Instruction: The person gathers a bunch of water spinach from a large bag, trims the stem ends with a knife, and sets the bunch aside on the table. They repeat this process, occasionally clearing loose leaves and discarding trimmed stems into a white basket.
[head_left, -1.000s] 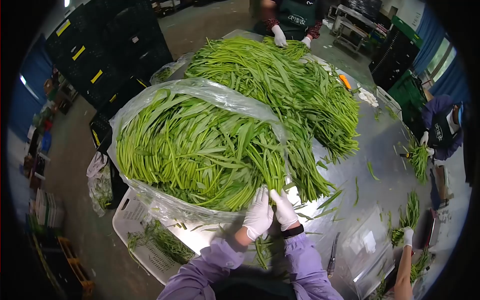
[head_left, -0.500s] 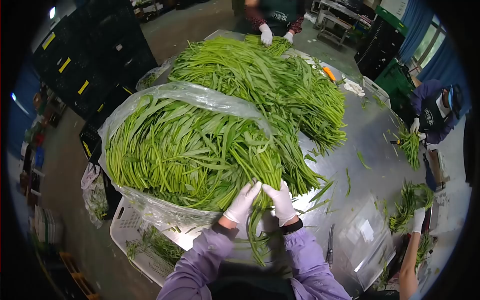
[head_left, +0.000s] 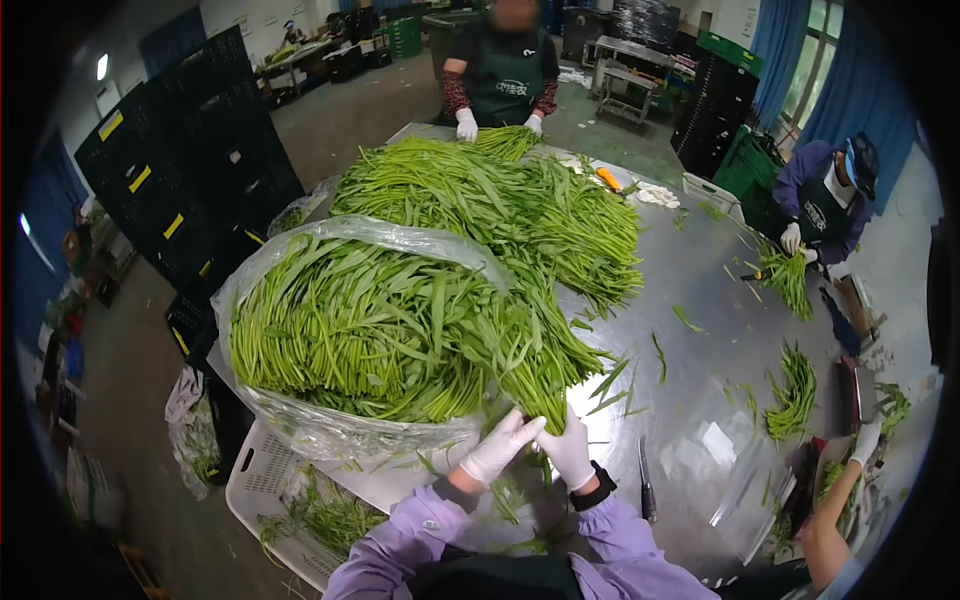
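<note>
A bunch of water spinach [head_left: 541,388] hangs toward me over the near side of the pile, its stem ends gathered between my hands. My left hand [head_left: 503,446], white-gloved, is closed on the stems from the left. Opposite it, my right hand [head_left: 569,448], also gloved, grips the same stems, the two hands nearly touching. Just beyond lies a large heap of water spinach [head_left: 340,320] in an open clear plastic bag [head_left: 300,415]. A second heap [head_left: 470,180] rests behind it. Loose leaves dangle below my hands.
On the metal table [head_left: 690,270] lie a knife [head_left: 647,485], plastic sheets [head_left: 715,480] and a small bunch of greens [head_left: 793,392]. A white crate [head_left: 250,490] with scraps stands at lower left. Co-workers [head_left: 500,85] handle greens across the table and at the right [head_left: 825,200].
My hands have drawn the bunch toward me, off the near edge of the heap. The view has tilted up. At the right, a co-worker's hand has moved away from the small bunch.
</note>
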